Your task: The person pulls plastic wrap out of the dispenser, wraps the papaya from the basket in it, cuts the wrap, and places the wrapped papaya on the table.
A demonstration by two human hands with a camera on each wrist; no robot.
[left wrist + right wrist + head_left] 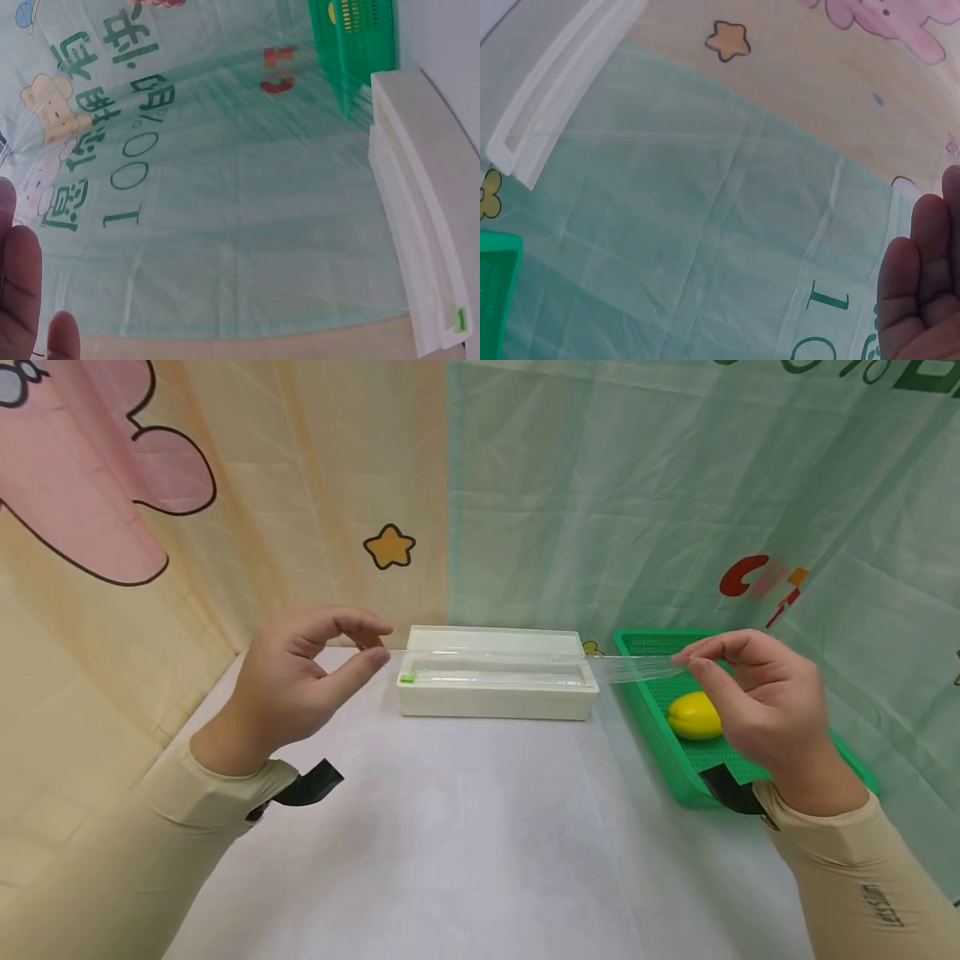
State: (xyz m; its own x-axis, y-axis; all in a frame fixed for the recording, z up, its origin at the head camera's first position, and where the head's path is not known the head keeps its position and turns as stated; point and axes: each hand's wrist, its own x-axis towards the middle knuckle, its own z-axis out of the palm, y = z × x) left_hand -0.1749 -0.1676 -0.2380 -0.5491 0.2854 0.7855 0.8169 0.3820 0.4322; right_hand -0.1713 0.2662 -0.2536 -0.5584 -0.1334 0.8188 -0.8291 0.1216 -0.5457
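A sheet of clear plastic wrap (637, 669) stretches between my two hands in the head view, crossing in front of a white wrap dispenser box (498, 702). My left hand (292, 681) pinches one end of the wrap between thumb and forefinger, left of the box. On the other side my right hand (772, 697) pinches the opposite end, raised over a green basket. The box's lid (495, 638) stands up at the back, and a green tab (407, 677) shows at its left end. Both wrist views show fingers at the edge; the pinching fingertips are hidden there.
The green basket (652, 735) stands at the right of the white-covered table (465, 827), holding a yellow fruit-shaped thing (693, 717). Printed curtains (525, 510) hang close behind the box and along both sides.
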